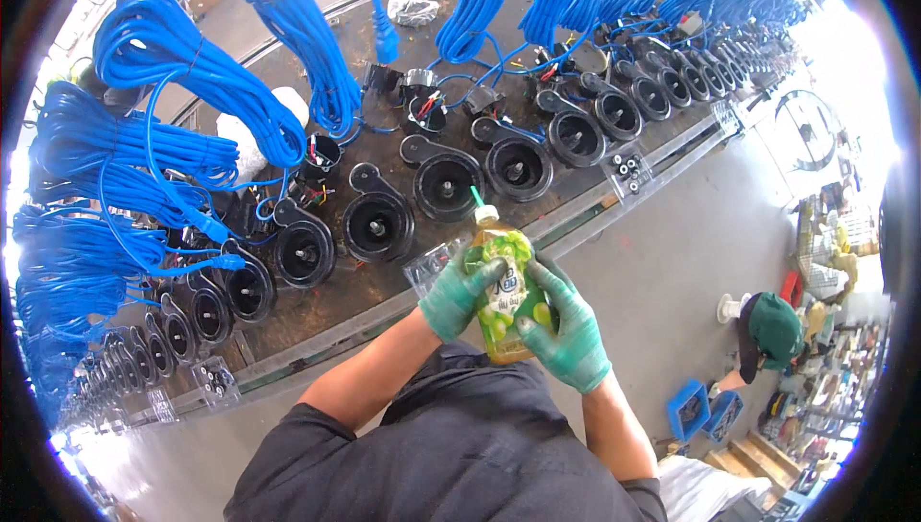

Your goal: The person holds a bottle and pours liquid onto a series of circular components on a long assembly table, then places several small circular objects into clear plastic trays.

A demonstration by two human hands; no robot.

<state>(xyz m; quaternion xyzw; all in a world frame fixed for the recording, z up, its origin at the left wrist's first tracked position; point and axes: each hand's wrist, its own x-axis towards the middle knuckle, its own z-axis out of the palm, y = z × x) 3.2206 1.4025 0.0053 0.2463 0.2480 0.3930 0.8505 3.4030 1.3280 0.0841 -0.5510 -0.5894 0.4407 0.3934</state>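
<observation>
Between both hands, in front of my chest, I hold a drink bottle (506, 330) with a green and yellow fruit-pattern label. A green straw (476, 196) sticks out of its white-topped neck. My left hand (459, 296), in a green glove, is closed round the bottle's left side, the thumb on the label. My right hand (568, 330), gloved the same way, grips the right side. Just beyond the bottle, on the workbench, stand round black housings (449, 186) with a metal shaft in the middle of each; neither hand touches them.
Coiled blue cables (192, 66) lie and hang along the long workbench (336, 306), by a row of black housings. Clear trays of small parts (628, 173) sit at its near edge. At right, a person in a green cap (775, 327) is near blue bins (688, 409).
</observation>
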